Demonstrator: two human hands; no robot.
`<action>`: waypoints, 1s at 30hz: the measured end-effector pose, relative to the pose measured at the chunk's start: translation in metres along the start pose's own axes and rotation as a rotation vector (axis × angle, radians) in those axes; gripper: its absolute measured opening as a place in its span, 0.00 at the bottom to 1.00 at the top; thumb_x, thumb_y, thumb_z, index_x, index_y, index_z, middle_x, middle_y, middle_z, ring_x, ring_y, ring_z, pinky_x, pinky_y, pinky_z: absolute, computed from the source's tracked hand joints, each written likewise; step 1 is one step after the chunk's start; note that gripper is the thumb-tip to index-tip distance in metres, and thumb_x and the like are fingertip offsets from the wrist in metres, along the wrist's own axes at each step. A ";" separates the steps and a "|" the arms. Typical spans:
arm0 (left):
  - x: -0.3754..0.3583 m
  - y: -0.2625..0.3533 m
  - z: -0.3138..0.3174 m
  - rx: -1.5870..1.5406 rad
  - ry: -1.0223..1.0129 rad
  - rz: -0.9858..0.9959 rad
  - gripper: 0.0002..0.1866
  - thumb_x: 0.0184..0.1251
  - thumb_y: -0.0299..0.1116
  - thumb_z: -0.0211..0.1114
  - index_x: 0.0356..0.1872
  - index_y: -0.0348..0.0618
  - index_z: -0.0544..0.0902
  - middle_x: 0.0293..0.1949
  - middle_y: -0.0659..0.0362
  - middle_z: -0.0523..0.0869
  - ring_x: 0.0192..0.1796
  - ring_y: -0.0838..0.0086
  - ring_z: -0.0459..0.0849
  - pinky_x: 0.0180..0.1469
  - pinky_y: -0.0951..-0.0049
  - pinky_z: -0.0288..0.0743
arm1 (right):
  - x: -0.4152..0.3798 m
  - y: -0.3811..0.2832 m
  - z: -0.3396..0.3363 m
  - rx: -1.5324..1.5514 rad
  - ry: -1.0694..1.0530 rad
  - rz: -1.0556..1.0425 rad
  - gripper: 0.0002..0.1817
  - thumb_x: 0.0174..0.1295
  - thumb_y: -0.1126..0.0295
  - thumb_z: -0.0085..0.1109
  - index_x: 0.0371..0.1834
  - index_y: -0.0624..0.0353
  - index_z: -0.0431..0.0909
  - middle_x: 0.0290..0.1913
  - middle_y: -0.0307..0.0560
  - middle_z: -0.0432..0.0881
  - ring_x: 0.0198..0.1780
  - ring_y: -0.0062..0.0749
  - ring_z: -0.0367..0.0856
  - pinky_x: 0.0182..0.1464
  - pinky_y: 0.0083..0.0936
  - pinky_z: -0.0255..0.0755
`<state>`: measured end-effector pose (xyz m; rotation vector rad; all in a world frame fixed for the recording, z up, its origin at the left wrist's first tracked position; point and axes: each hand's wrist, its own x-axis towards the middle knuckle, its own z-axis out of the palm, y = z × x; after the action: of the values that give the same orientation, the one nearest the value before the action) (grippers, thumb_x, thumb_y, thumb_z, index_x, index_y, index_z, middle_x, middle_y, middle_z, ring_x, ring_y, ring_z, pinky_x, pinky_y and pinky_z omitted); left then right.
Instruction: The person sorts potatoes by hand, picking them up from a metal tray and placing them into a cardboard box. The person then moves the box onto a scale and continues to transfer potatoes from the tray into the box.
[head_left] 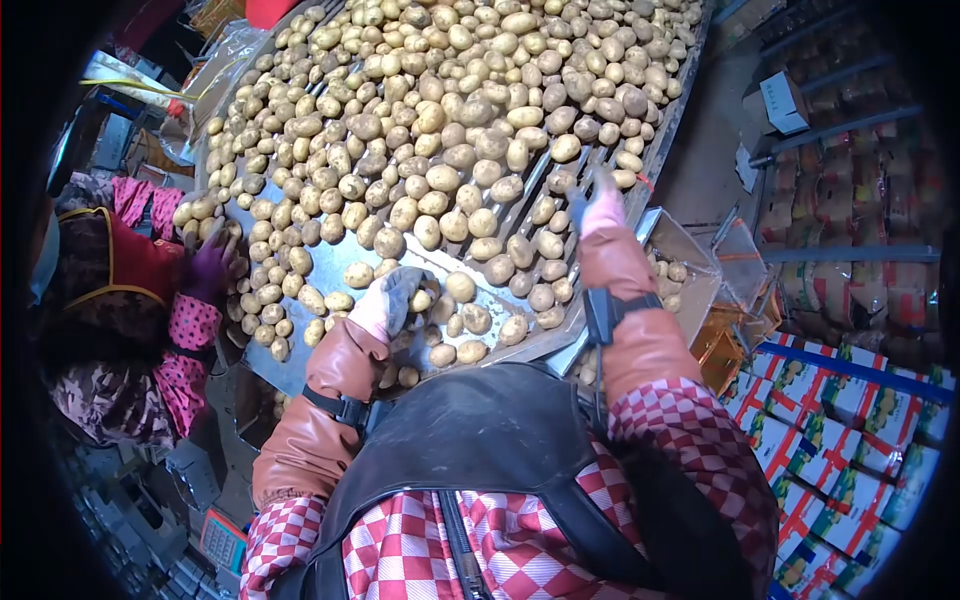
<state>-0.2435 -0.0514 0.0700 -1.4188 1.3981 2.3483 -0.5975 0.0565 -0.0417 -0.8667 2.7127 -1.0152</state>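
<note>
Potatoes point(440, 178) cover a slatted sorting table point(338, 262) in a thick pile that thins out toward me. My left hand point(398, 300), in a grey glove, curls around a potato point(421, 300) over the bare metal at the near edge. Loose potatoes lie around that hand. My right hand point(598, 203), also gloved, reaches over the slats at the table's right side, close to several potatoes. Motion smears its fingers, so its grip does not show.
At the left, a co-worker's purple-gloved hand point(208, 262) is among the potatoes. Right of the table stand a carton point(678, 245) with potatoes and an orange crate point(722, 340). Stacked printed boxes point(825, 440) fill the lower right. A white box point(783, 102) sits farther back.
</note>
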 end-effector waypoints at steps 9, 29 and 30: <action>0.033 -0.037 -0.036 -0.096 -0.124 0.104 0.18 0.67 0.42 0.64 0.51 0.42 0.79 0.33 0.62 0.82 0.31 0.78 0.81 0.30 0.79 0.74 | 0.024 -0.172 -0.011 -0.010 -0.381 -0.217 0.25 0.58 0.53 0.63 0.58 0.46 0.79 0.52 0.60 0.81 0.57 0.51 0.79 0.62 0.37 0.70; 0.047 -0.031 -0.075 -0.109 0.059 0.196 0.17 0.74 0.42 0.54 0.42 0.40 0.84 0.29 0.58 0.85 0.27 0.76 0.80 0.26 0.76 0.72 | 0.060 -0.159 -0.029 -0.471 -1.069 -0.339 0.26 0.55 0.49 0.64 0.56 0.44 0.79 0.51 0.50 0.83 0.54 0.45 0.80 0.58 0.35 0.72; 0.045 -0.029 -0.077 -0.112 0.060 0.195 0.17 0.74 0.42 0.54 0.42 0.40 0.84 0.29 0.58 0.85 0.27 0.76 0.80 0.26 0.76 0.72 | 0.074 -0.158 -0.031 -0.337 -1.109 -0.272 0.24 0.56 0.51 0.63 0.55 0.46 0.80 0.47 0.52 0.84 0.49 0.45 0.83 0.56 0.34 0.75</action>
<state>-0.2039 -0.1066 0.0048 -1.4522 1.5063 2.5612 -0.5939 -0.0632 0.0886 -1.3384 1.8163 0.0156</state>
